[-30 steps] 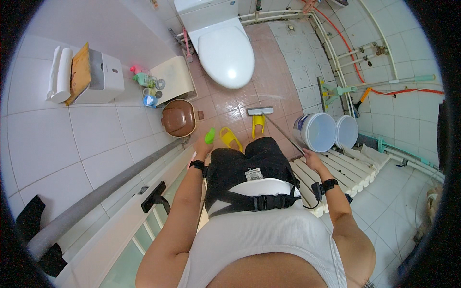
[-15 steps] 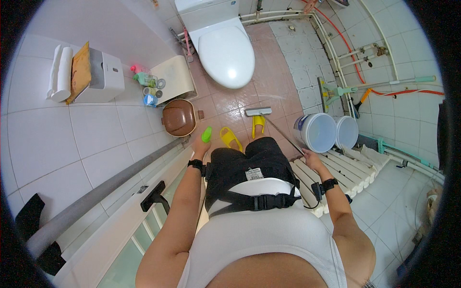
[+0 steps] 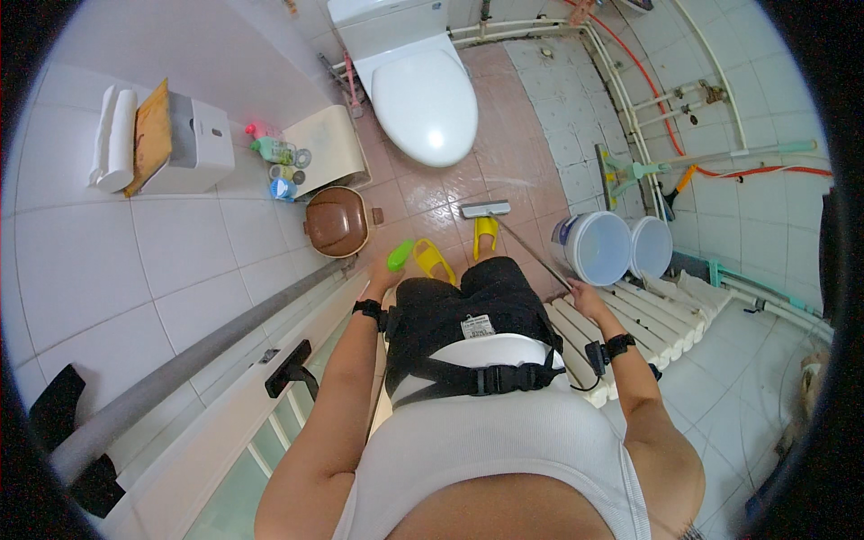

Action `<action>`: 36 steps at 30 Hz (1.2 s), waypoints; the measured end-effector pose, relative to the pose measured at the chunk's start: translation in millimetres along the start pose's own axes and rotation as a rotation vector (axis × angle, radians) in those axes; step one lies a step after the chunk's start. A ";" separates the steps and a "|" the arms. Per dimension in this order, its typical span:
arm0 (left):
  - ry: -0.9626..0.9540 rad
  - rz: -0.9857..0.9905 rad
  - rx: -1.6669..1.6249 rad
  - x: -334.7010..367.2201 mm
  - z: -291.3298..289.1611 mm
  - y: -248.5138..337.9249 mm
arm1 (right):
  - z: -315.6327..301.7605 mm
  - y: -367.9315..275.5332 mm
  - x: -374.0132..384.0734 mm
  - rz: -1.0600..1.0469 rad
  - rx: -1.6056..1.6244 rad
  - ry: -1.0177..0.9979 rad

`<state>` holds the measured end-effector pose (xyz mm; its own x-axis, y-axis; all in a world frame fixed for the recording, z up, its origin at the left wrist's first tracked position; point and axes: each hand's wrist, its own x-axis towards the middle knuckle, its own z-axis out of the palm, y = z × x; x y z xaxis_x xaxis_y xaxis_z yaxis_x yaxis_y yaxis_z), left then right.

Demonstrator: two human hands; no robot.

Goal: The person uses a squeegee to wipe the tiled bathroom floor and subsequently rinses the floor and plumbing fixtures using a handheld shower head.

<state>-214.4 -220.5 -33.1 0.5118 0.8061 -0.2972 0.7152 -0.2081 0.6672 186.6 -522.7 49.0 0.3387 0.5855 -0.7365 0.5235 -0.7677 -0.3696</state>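
My right hand [image 3: 587,299] is closed around the upper end of the thin metal handle of a floor mop [image 3: 486,210]. Its pale, narrow head rests on the pinkish tiles, just beyond a yellow slipper [image 3: 485,236] on one of my feet. A second yellow slipper [image 3: 434,259] is on the floor to the left. Low on the left, my left hand [image 3: 382,274] grips a bright green, rounded oblong object [image 3: 400,256]; its exact kind cannot be made out. That hand is beside my left thigh, near a brown lidded bin [image 3: 337,222].
Ahead stands a white toilet [image 3: 423,99]. To the right are two white buckets [image 3: 601,249], a slatted white rack [image 3: 643,315] and a green-handled squeegee [image 3: 621,175] by wall pipes. Several bottles [image 3: 273,151] sit left of the toilet, below a tissue box [image 3: 200,144].
The green object in my left hand has turned and shifted slightly to the right, toward the yellow slipper. The mop and my right hand have hardly moved.
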 end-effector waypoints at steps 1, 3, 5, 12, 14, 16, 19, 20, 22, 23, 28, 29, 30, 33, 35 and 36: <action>-0.024 0.020 -0.005 2.0 8.2 -11.8 | -2.7 -2.9 0.2 -0.002 -0.010 0.003; -0.050 0.041 -0.012 4.6 15.4 -19.1 | -4.0 -4.4 -0.1 -0.001 -0.020 0.008; -0.141 -0.054 0.115 6.7 15.8 -8.9 | -2.1 -1.8 -1.1 -0.028 -0.021 0.029; -0.070 -0.097 0.082 2.5 20.7 -17.9 | -3.1 -0.6 -4.2 -0.063 -0.038 0.045; -0.067 -0.178 0.130 3.8 9.2 -0.8 | -1.6 1.3 -5.7 -0.012 -0.022 0.034; -0.043 -0.152 0.111 2.5 -1.8 9.6 | 0.2 5.6 -6.7 -0.026 -0.001 0.051; 0.019 -0.160 0.028 2.3 -1.6 -4.9 | -1.2 4.6 -5.8 -0.051 0.028 0.061; 0.050 -0.190 -0.035 1.5 2.1 -15.0 | -2.5 3.1 -4.8 -0.055 0.040 0.057; 0.065 -0.174 -0.018 2.4 1.6 -12.3 | 1.1 11.1 -2.1 -0.070 0.005 0.080; 0.081 -0.160 -0.001 2.3 1.1 -11.0 | 2.8 14.7 -0.7 -0.088 -0.032 0.101; 0.084 -0.266 0.086 -0.2 -12.2 5.7 | 3.2 14.2 0.1 -0.075 -0.062 0.091; 0.134 -0.288 0.088 -1.6 -9.8 -3.4 | 0.3 11.0 0.2 -0.054 -0.063 0.068; 0.136 -0.292 0.087 -2.4 -8.5 -10.3 | -5.2 3.5 -2.9 -0.056 -0.066 0.066; 0.270 -0.139 -0.067 -2.3 -12.1 -27.4 | -26.8 -27.2 -8.4 -0.197 -0.196 0.091; 0.410 0.025 -0.268 -5.8 -15.3 -39.1 | -37.7 -41.4 0.0 -0.198 -0.232 0.028; 0.411 0.026 -0.270 -5.0 -18.7 -39.8 | -40.6 -41.4 7.7 -0.197 -0.234 0.030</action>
<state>-254.3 -205.9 -45.4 0.2586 0.9658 -0.0205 0.5277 -0.1234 0.8404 199.3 -475.8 81.6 0.2335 0.7275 -0.6451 0.7464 -0.5593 -0.3607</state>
